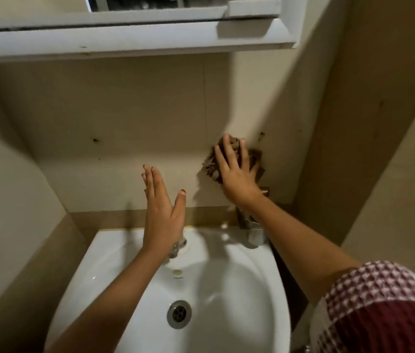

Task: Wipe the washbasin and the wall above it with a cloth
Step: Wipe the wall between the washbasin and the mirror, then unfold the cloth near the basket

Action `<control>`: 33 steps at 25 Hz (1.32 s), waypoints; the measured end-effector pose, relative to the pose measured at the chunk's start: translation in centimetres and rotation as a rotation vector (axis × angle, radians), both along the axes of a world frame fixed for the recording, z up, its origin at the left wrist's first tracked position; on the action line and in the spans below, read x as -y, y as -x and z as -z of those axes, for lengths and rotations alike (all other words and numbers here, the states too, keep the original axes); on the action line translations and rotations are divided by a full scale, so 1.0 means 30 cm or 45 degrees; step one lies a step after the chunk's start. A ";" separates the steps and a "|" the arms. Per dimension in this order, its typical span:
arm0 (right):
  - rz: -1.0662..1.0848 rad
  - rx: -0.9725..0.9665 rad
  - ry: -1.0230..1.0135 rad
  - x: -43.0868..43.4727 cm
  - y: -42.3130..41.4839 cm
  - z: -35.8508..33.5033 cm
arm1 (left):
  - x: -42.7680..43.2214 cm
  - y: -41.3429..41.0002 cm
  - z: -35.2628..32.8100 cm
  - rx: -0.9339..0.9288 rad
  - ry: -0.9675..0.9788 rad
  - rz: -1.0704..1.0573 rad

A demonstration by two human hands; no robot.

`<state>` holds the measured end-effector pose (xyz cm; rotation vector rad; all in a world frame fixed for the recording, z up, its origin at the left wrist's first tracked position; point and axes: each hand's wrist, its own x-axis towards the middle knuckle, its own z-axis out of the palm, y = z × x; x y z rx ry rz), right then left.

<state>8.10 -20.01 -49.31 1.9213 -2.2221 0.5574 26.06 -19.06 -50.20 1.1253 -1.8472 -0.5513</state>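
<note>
Washbasin (239, 289): white ceramic, mounted against a beige tiled wall (125, 110) in a narrow alcove, with beige side walls close on both sides. A checked red and white sleeve (379, 301) sits nearest the camera, to the right of the basin. The metal drain (179, 314) lies at the centre of the bowl. Both forearms cross above the bowl.

At the basin's back edge stand two taps. The left tap (176, 247) is largely hidden under the left wrist. The right tap (255, 235) is partly covered by the right forearm.

Left hand (162, 212): released, fingers straight and together, thumb apart, raised above the back edge of the basin in front of the wall. Contact with the wall cannot be told.

Right hand (234, 174): fingers spread and extended, pressing a brown patterned cloth (255, 159) flat on the wall above the right tap. The cloth shows around the fingers. Small dark marks dot the wall above the basin.

A white mirror cabinet (125, 39) hangs on the wall, highest above the basin.
</note>
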 end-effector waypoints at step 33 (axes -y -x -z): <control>-0.606 1.955 0.220 -0.931 0.191 -1.085 | -0.763 0.401 -1.227 -1.480 -0.802 0.611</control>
